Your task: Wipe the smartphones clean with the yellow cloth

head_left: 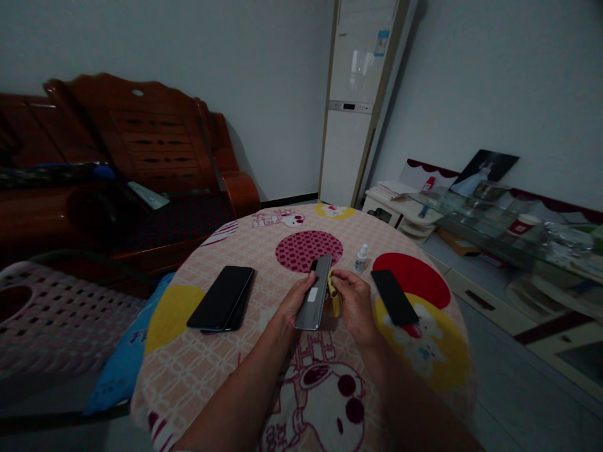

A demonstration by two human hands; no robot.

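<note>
Over the middle of the round table, my left hand (pixel 295 297) is closed around a grey smartphone (pixel 311 312), which is tilted with its back and a white label partly facing me. My right hand (pixel 353 300) pinches a small yellow cloth (pixel 336 304) against the phone's right edge. Beyond my right hand a small white bottle (pixel 361 257) stands upright. A black phone (pixel 394 297) lies flat to the right. Off to the left, a dark phone (pixel 221 297) rests on top of another dark device that is mostly hidden beneath it.
A patterned cloth (pixel 188 358) with cartoon prints covers the table. At the left stand a wooden bench (pixel 155 144) and a pink woven chair (pixel 61 320), with a blue bag (pixel 127 358) beside the table. A cabinet with a glass shelf (pixel 499 232) runs along the right wall.
</note>
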